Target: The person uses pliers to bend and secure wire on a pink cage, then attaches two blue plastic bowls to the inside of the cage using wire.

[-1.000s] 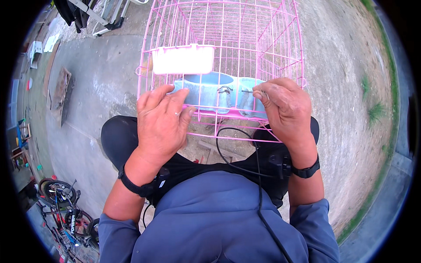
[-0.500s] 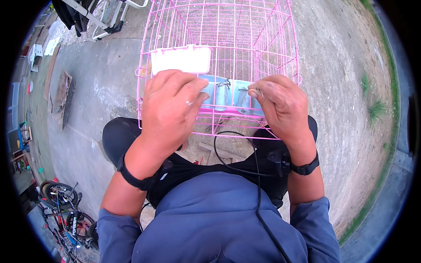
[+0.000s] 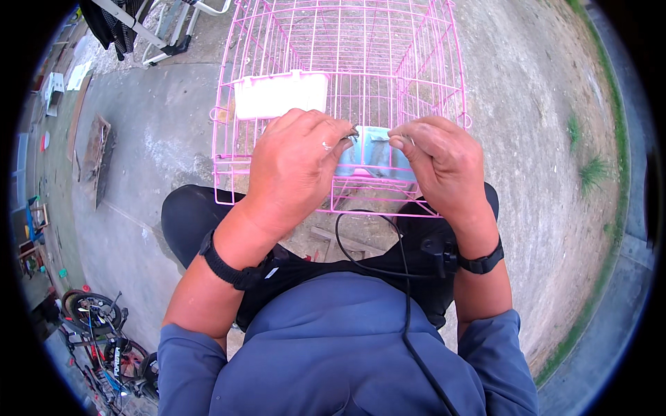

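Note:
In front of my knees stands a pink wire cage point(image 3: 364, 74). My left hand point(image 3: 295, 170) is closed in a pinch at its front bars, thumb and forefinger on a bit of dark twisted wire point(image 3: 355, 132). Across a small gap, my right hand point(image 3: 447, 159) also pinches with thumb and forefinger; a thin strand shows at its tips, too small to name for certain. Between and below the fingertips is a light-blue piece point(image 3: 378, 154) behind the bars, partly covered by both hands. A white plastic box point(image 3: 281, 96) sits at the cage's front left, above my left hand.
A black cable point(image 3: 409, 326) loops over my lap toward the cage. Wood scraps point(image 3: 347, 240) lie between my feet. Bicycles point(image 3: 104, 340) stand at lower left, a weathered board point(image 3: 96, 163) lies on the concrete, and a metal-framed item point(image 3: 163, 38) is at upper left.
My left hand has moved right, from beside the dark twisted wire onto it, closer to my right hand. The right hand keeps its pinch. The cage appears slightly shifted up and left.

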`<state>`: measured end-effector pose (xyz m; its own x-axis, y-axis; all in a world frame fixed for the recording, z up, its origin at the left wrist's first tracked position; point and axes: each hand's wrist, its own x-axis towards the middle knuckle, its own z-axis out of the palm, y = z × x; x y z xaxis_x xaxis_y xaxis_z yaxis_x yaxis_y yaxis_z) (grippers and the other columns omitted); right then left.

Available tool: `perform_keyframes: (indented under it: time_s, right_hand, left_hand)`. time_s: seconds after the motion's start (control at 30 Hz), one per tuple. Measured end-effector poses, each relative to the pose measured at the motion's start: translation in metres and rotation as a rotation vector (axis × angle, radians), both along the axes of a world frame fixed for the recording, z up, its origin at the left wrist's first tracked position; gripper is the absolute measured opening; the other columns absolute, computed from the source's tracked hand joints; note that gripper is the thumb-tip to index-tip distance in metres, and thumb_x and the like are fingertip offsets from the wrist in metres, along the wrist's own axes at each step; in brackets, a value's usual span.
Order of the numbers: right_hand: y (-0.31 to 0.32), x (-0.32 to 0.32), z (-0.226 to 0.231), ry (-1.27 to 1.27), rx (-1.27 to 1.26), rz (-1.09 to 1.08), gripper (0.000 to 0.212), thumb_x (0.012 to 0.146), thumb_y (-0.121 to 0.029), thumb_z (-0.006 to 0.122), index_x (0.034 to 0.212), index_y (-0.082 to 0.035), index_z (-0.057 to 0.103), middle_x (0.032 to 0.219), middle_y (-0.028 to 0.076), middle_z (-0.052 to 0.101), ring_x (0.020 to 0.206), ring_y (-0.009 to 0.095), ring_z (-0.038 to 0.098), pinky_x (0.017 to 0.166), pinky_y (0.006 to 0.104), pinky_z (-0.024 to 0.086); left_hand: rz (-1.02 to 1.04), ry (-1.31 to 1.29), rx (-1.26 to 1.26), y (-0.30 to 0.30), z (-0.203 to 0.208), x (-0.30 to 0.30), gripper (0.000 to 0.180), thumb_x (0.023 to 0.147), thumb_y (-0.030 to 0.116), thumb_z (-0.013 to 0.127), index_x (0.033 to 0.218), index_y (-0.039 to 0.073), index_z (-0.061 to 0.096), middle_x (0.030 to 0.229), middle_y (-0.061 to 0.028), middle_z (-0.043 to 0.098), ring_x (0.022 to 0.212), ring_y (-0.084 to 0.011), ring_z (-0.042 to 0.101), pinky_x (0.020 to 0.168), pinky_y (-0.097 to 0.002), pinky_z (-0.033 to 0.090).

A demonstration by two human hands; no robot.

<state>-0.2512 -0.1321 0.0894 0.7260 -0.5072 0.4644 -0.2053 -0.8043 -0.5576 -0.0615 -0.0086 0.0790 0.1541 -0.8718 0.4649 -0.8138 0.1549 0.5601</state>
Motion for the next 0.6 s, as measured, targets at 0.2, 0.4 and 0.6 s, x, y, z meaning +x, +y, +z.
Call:
perform_keyframes:
  time_s: [0.2,0.4,0.6]
  right_hand:
    - [0.004,0.01,0.002,-0.007,0.081,-0.084,0.01,0.081,-0.006,0.077,0.09,-0.006,0.072,0.076,0.01,0.068,0.067,0.026,0.066,0.06,0.0349,0.052]
    - [0.009,0.012,0.011,0.017,0.365,-0.176,0.009,0.084,-0.006,0.077,0.087,-0.006,0.069,0.075,0.01,0.067,0.061,0.021,0.062,0.058,0.0315,0.05]
    - [0.004,0.002,0.009,-0.009,0.446,-0.102,0.009,0.085,0.0,0.074,0.091,-0.003,0.068,0.077,0.009,0.068,0.064,0.018,0.065,0.06,0.0302,0.051]
  left_hand:
    - [-0.104,-0.006,-0.032,-0.008,-0.002,-0.005,0.021,0.075,-0.001,0.079,0.093,0.007,0.07,0.084,-0.0085,0.069,0.077,-0.0287,0.066,0.067,-0.039,0.051]
    - [-0.154,-0.017,-0.038,-0.011,-0.004,-0.009,0.02,0.075,0.0,0.079,0.091,0.008,0.07,0.081,-0.0083,0.066,0.073,-0.0275,0.066,0.061,-0.0374,0.052]
    - [-0.135,0.081,-0.046,-0.012,-0.003,-0.012,0.02,0.076,-0.001,0.079,0.092,0.007,0.07,0.083,-0.009,0.067,0.072,-0.0276,0.067,0.061,-0.0366,0.053]
